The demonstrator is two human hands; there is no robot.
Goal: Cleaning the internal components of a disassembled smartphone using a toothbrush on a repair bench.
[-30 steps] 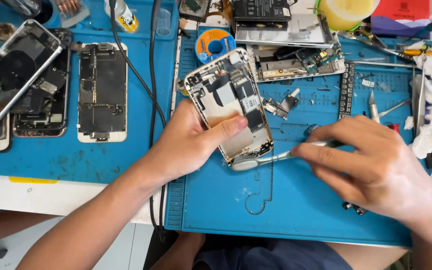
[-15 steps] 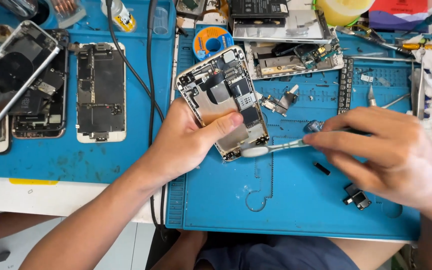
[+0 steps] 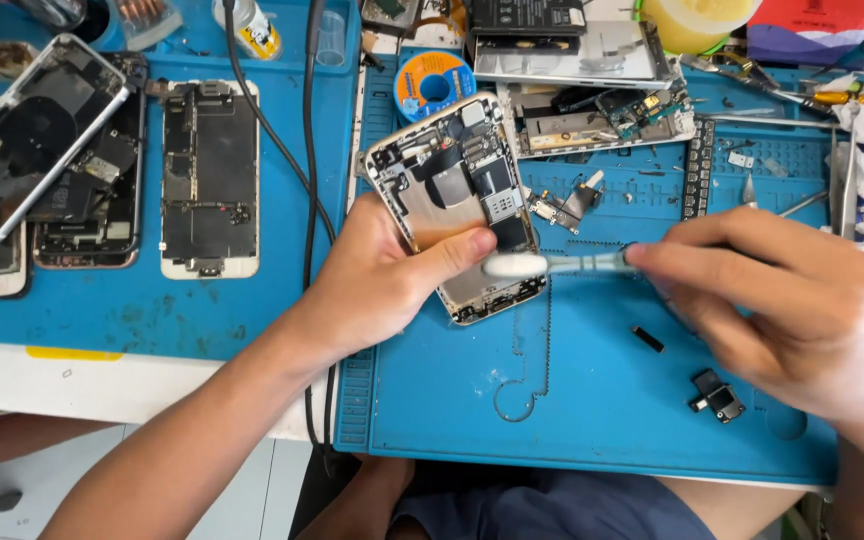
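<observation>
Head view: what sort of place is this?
Likely a phone repair bench: a blue work mat, several opened phones lying about, and a solder spool.

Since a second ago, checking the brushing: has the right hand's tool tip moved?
Yes. The brush tip rose from the opened phone's bottom edge onto its lower half.

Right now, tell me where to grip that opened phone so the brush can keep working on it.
Grip the opened phone by its long left edge and lower end, coming from the left, as the left hand does. Its insides face up, and the brush in the right hand crosses from the right.
</observation>
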